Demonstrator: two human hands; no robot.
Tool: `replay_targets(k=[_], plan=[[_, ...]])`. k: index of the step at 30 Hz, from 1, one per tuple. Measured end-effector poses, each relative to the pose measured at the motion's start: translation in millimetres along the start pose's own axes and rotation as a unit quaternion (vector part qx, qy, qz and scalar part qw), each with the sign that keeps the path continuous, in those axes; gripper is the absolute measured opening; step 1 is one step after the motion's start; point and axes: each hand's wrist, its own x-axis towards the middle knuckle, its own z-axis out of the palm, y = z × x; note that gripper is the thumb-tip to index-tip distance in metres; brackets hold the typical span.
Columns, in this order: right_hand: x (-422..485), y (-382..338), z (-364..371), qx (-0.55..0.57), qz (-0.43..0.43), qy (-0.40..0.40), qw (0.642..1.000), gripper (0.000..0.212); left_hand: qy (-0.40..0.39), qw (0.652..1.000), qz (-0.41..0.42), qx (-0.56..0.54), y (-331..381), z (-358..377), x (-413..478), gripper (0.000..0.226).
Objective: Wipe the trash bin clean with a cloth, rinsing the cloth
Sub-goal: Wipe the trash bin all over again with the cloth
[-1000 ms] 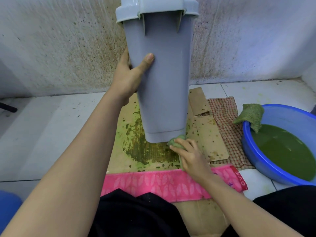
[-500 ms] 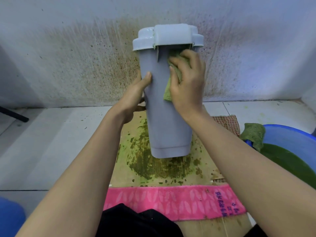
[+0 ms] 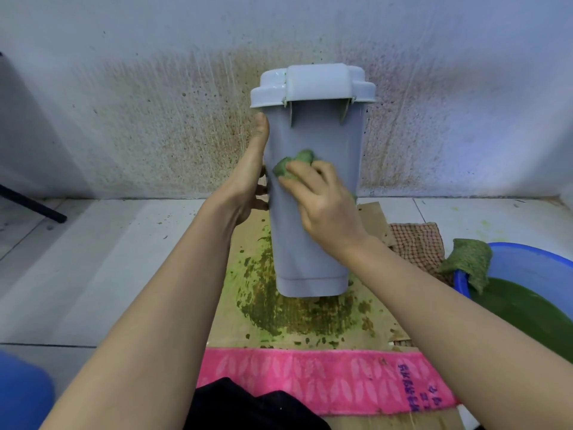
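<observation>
Starting at the left, we see the left hand (image 3: 248, 181) gripping the trash bin (image 3: 310, 135) by its left side: the thumb lies straight up the front edge and the fingers curl round behind. The bin stands upright, lid on, on the green-stained middle of the cardboard (image 3: 248, 333), close to the spattered wall (image 3: 139, 119). On the bin's front face, about halfway up, the right hand (image 3: 325, 206) presses a bunched green cloth (image 3: 294, 164). Its fingers bend over the cloth, which pokes out just beyond the fingertips. A pink towel (image 3: 310, 380) lies along the cardboard's near edge (its purple print is too blurred for us to read). Off the right edge sits a blue basin (image 3: 527, 262) of green water, with a second green rag (image 3: 468, 262) draped over its rim.
</observation>
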Motion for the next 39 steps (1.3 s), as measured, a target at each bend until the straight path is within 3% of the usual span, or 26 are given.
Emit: replay_targets(k=[3,8,15,18,23,27,31,34,39], plan=[[-34.5,-7.7,-1.5,0.001,-0.032,-0.035,0.999,0.032,0.024,0.999,0.004,0.033,1.7,6.2,0.1,0.078],[-108.0,-15.6,1.7,0.019,-0.017,-0.112,0.993,0.034,0.070,0.996,0.049,0.038,-3.1,16.0,4.6,0.064],[-143.5,-28.9,-8.4,0.077,0.039,-0.201,0.976,0.050,0.064,0.996,0.052,0.031,-5.8,18.4,-4.3,0.052],[-143.9,-28.9,-20.7,0.127,0.079,-0.244,0.958,0.042,0.069,0.996,0.058,0.026,-8.3,19.3,-14.9,0.051],[-141.5,-29.6,-54.3,0.219,0.274,-0.134,0.927,0.024,0.084,0.994,0.062,0.026,-17.4,20.2,-35.3,0.062],[-127.5,-32.6,-72.2,0.270,0.407,-0.068,0.870,0.026,0.069,0.996,0.060,0.014,-31.5,22.2,-57.9,0.045],[-118.5,-40.0,-86.3,0.278,0.473,-0.047,0.835,0.022,0.071,0.996,0.058,-0.011,-51.8,28.1,-89.1,0.032],[-125.5,-47.1,-90.6,0.279,0.506,-0.076,0.813,0.021,0.073,0.995,0.066,-0.026,-67.9,34.4,-112.7,0.039],[-134.9,-55.9,-106.8,0.306,0.543,-0.088,0.777,0.020,0.072,0.995,0.072,-0.014,-72.3,36.4,-133.3,0.025]])
